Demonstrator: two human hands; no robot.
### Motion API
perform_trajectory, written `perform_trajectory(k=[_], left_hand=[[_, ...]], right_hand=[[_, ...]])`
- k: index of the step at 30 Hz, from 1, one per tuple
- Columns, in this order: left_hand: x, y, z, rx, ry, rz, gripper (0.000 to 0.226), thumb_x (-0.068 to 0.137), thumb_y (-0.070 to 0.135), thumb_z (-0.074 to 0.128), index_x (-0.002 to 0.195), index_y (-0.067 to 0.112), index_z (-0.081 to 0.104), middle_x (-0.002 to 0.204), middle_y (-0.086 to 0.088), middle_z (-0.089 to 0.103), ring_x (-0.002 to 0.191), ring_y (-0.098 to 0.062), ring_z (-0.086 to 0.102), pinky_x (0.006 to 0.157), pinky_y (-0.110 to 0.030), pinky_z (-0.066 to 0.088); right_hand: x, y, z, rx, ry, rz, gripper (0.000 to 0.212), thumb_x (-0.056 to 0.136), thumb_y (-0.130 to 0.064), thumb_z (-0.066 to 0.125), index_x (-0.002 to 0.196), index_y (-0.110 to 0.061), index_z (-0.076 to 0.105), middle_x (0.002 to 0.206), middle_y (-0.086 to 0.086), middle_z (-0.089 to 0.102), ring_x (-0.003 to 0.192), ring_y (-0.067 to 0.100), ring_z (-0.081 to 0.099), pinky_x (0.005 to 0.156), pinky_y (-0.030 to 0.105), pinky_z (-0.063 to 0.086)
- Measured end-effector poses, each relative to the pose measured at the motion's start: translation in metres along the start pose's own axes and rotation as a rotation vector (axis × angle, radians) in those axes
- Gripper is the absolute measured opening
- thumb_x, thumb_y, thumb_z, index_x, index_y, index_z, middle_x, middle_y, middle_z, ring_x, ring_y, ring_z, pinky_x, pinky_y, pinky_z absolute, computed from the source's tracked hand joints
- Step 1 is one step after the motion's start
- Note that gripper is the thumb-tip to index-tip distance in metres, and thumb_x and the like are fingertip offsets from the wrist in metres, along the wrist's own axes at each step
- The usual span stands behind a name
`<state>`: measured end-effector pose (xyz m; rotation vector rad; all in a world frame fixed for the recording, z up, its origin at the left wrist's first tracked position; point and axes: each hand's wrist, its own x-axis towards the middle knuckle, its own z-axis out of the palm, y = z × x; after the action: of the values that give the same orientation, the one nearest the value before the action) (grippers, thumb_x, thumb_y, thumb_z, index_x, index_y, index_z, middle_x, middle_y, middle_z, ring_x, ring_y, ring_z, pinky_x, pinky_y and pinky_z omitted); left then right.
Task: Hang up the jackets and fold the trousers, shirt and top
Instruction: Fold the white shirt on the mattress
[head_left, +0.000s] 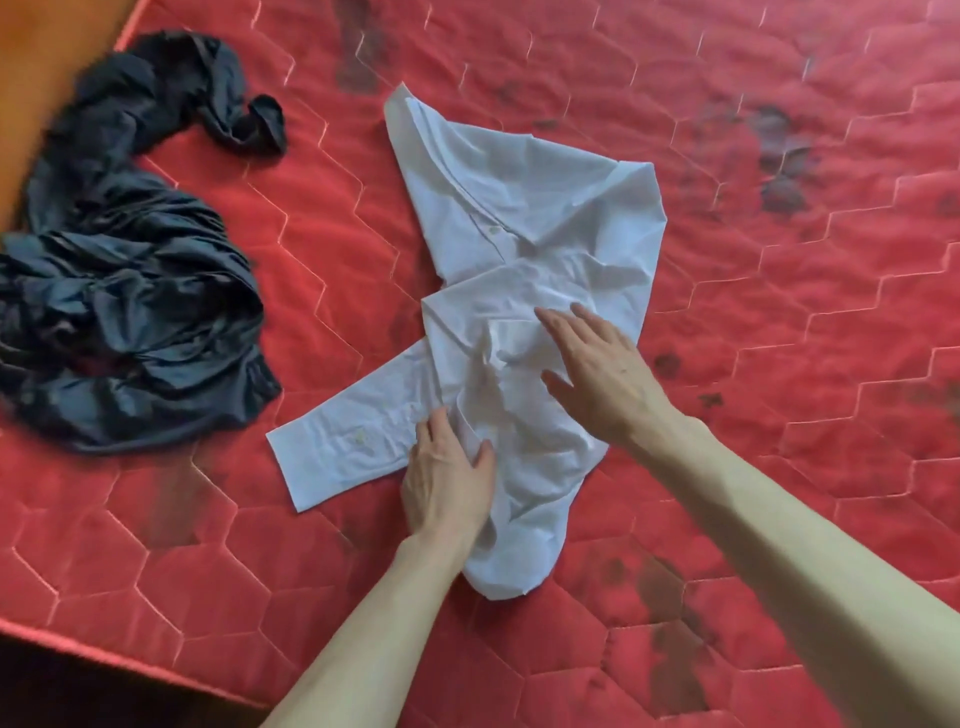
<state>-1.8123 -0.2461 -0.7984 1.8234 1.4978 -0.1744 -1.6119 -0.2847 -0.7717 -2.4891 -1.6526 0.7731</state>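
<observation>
The white button-up cotton shirt (524, 260) lies crumpled and partly folded near the middle of the red quilted mattress (779, 364), its collar end pointing away and 1 cuffed sleeve stretched flat toward the left. The dark navy, silky garment (124, 291) sits in a rumpled heap well apart, by the mattress's left edge.

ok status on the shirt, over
Left hand pinching a fold by the sleeve; right hand flat, pressing the middle. White shirt half folded, still creased. Dark garment heaped aside, apart.
</observation>
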Motion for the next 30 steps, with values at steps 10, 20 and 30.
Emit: perform_trajectory(k=[10,20,30], left_hand=[[0.006,0.006,-0.001,-0.196,-0.004,-0.050,0.014,0.097,0.025,0.055,0.086,0.021,0.048,0.084,0.002,0.057,0.085,-0.026,0.057,0.071,-0.036,0.038],[-0.044,0.054,-0.045,-0.251,0.092,0.483,0.013,0.110,0.022,0.046,0.098,0.025,0.051,0.072,0.011,0.046,0.066,-0.013,0.052,0.058,-0.033,0.040],[-0.119,0.130,-0.182,-0.181,-0.128,0.794,0.012,0.102,0.018,0.055,0.104,0.022,0.066,0.093,0.010,0.065,0.090,-0.010,0.065,0.078,-0.039,0.053]], right_hand=[[-0.017,0.015,0.013,0.002,0.010,0.077,0.019,0.106,-0.030,0.052,0.114,-0.022,0.067,0.103,-0.003,0.071,0.099,0.026,0.056,0.101,0.033,0.031],[-0.043,-0.002,-0.032,0.357,0.134,0.135,0.027,0.102,-0.011,0.052,0.129,-0.014,0.056,0.124,0.003,0.063,0.111,0.029,0.054,0.094,0.046,0.045],[-0.082,-0.047,-0.166,0.265,0.066,-0.130,0.105,0.072,0.014,0.051,0.161,-0.039,0.030,0.159,0.003,0.040,0.138,0.029,0.042,0.104,0.042,0.045]])
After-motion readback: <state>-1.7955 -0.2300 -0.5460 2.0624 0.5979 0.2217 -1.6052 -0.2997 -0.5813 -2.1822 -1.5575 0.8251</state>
